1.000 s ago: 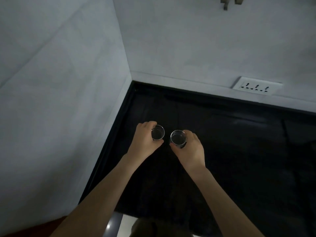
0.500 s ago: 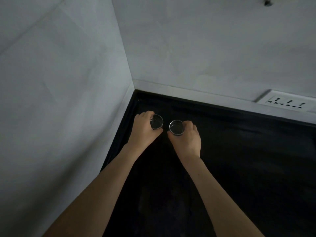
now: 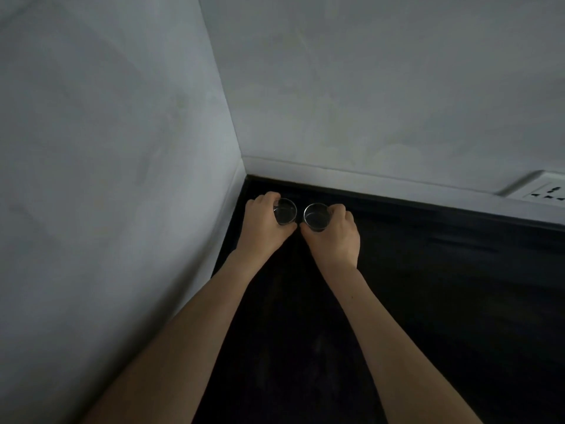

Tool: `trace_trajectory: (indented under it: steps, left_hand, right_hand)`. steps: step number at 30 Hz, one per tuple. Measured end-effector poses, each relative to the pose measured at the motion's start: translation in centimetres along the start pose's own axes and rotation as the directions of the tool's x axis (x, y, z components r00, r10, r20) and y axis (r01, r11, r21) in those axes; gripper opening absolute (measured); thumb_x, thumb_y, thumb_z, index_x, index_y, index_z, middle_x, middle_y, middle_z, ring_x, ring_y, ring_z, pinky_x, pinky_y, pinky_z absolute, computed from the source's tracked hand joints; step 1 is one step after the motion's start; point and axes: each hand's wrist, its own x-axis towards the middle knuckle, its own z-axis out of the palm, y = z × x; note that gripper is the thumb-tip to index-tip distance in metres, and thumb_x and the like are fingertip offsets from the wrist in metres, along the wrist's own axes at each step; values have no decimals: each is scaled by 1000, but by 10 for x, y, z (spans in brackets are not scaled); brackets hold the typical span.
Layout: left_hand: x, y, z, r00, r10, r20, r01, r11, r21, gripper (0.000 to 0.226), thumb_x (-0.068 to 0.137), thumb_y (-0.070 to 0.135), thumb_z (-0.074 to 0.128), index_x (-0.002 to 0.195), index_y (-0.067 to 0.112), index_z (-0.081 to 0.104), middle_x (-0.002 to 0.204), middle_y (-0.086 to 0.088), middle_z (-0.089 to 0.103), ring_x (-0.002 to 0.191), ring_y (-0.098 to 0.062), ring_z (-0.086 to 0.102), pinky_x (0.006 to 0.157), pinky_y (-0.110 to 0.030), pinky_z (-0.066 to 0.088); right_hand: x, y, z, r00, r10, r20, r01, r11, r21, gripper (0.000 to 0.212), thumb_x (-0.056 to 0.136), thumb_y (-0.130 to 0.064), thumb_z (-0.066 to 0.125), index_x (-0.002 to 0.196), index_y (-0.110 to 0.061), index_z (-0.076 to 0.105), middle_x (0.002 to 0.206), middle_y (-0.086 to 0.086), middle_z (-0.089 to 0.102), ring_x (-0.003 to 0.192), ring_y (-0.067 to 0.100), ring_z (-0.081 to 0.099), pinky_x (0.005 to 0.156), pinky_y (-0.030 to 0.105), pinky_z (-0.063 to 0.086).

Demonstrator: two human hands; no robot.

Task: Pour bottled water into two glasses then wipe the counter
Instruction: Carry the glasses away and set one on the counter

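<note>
Glasses [image 3: 301,213] are now shoved back toward the 11 o'clock corner, left hand [image 3: 263,228] and right hand [image 3: 336,237] each gripping one; counter [image 3: 428,301] looks freed for wiping.

The two glasses [image 3: 285,211] [image 3: 316,217] sit close to the corner, hemmed by the left wall [image 3: 122,179] and back wall [image 3: 367,102]. The dark surface [image 3: 443,301] lies open to the right and toward the person.
</note>
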Motion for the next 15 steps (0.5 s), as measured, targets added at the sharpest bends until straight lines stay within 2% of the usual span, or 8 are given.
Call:
trace_trajectory:
  steps: [8,15]
  left_hand:
    - [11,-7,7,1000,-3,10,3,1000,12,39,64,12,80,96,2,61,87,-9,62,79,-25,59,77,-45,49]
    - [11,-10,11,999,-44,29,44,999,7,48,66,16,80,107,3,58,98,-11,59,92,-27,56,83,-43,47]
  right_hand:
    - [11,1,8,1000,15,-4,-15,999,-31,44,79,-39,69,108,-12,50,105,6,56,94,22,55,86,43,50]
    - [14,2,15,1000,13,-15,-14,998,-64,52,80,-44,68,114,-12,47,111,7,54,99,24,54,86,42,49]
